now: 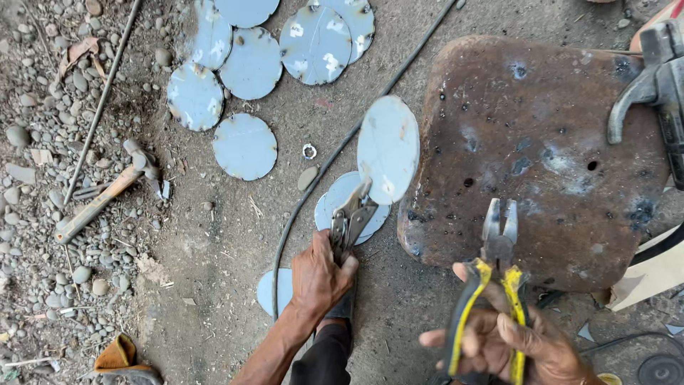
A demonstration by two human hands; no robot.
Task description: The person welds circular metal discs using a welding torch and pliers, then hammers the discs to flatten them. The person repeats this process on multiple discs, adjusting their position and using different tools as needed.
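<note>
Where the gravel [43,235] met the packed dirt ground [214,235] at the far left, a hammer [107,192] with a wooden handle lay flat, and a thin rod [100,100] ran slantwise past it, its upper end cut off by the frame. Near the bottom edge sat a brownish scrap [117,354], too folded to identify. Further right, a cluster of pale blue metal discs [246,64] lay scattered on the ground, the topmost ones cropped by the upper edge. A small ring [309,151] lay just beside the lowest of them. A dark cable [342,150] crossed the ground diagonally. The left hand [320,274] was closed tight around the handles of locking pliers [350,217], whose tip gripped the lower rim of a single disc [388,148], held tilted above and ahead of that hand; the handles themselves were mostly hidden in the fist. More discs [335,199] lay stacked underneath, and another [274,291] was half hidden behind the wrist. The right hand [513,342], partly cut off at the bottom, was wrapped on yellow-handled pliers [497,246], their jaws slightly parted over the near edge of a rusty, scorched steel plate [541,142]. At the right edge a grey tool [659,85] was only partly visible.
</note>
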